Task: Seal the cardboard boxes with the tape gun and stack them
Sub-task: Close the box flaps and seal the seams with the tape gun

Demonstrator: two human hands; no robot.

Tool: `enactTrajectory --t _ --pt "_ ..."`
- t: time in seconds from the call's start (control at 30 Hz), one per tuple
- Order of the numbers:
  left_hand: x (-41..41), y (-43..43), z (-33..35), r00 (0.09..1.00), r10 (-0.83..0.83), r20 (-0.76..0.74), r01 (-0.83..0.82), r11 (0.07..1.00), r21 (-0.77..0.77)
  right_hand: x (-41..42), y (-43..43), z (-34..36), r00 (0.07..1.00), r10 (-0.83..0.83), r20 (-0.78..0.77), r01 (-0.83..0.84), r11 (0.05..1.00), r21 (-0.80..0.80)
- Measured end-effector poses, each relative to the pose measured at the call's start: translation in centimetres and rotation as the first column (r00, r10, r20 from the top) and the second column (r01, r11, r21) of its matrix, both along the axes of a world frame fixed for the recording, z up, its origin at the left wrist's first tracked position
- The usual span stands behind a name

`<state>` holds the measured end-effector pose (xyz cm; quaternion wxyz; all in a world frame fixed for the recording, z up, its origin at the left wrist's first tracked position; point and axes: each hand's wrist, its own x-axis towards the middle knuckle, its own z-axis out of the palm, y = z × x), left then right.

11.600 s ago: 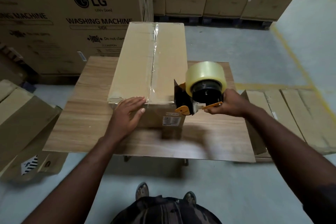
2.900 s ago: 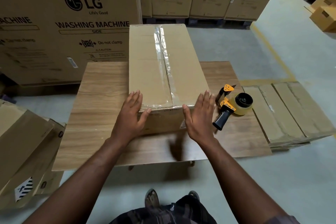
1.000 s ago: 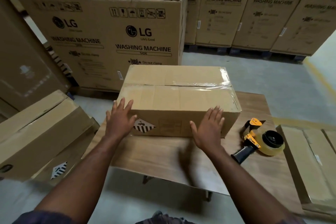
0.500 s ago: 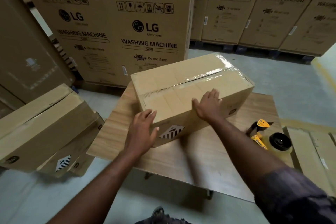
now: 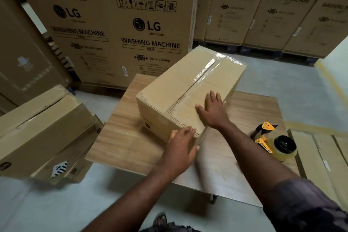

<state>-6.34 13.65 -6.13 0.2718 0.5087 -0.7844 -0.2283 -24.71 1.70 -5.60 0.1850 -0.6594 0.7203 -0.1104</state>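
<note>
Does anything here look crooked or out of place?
Yes: the sealed box sits skewed on the table, its tape wrinkled. The boxes on the floor at left lie tilted, not squarely stacked.

The box (image 5: 188,88) is now turned corner-first toward the person, taped seam running diagonally; the right hand (image 5: 212,111) has shifted flat onto its top, the left hand (image 5: 180,147) to the near corner
</note>
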Motion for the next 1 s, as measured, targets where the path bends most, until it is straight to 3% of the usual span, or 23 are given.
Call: enactTrajectory --t 0.07,0.13,0.2,0.27,0.4,0.6,0.77,1.0 --pt "1.2 -1.7 0.1 0.986 0.015 -0.165 -0.014 1.000 0.008 1.2 0.8 0.5 0.997 -0.009 -0.071 0.012 0.999 0.043" --pt "3.6 -4.1 0.4 0.978 0.127 -0.169 -0.127 0.992 0.009 4.3 3.2 0.3 0.994 0.038 -0.104 -0.033 0.998 0.050" --pt "6.2 -6.8 0.5 0.978 0.203 0.046 -0.203 0.979 -0.005 6.9 5.6 -0.9 0.972 0.155 -0.179 -0.157 0.988 0.001" --pt "7.8 -8.7 0.1 0.939 0.178 0.295 -0.183 0.983 -0.009 7.6 6.8 -1.8 0.943 0.208 -0.261 -0.228 0.972 -0.052" --pt "7.8 -7.9 -0.6 0.894 0.168 0.416 -0.158 0.986 -0.058 4.0 6.2 -1.9 0.893 0.337 -0.298 -0.383 0.917 -0.113" --pt "2.4 -2.3 -0.6 0.911 0.161 0.381 -0.122 0.985 -0.125 -5.7 6.7 -0.4 0.894 0.447 -0.045 -0.448 0.884 -0.135" --pt "2.3 -2.4 -0.6 0.928 0.192 0.319 -0.143 0.975 -0.169 -4.2 8.6 -1.0 0.917 0.383 -0.108 -0.396 0.906 -0.150" --pt "1.7 -2.5 -0.4 0.951 0.162 0.265 -0.108 0.973 -0.206 -6.9 8.5 -0.1 0.911 0.405 0.073 -0.402 0.914 -0.055"
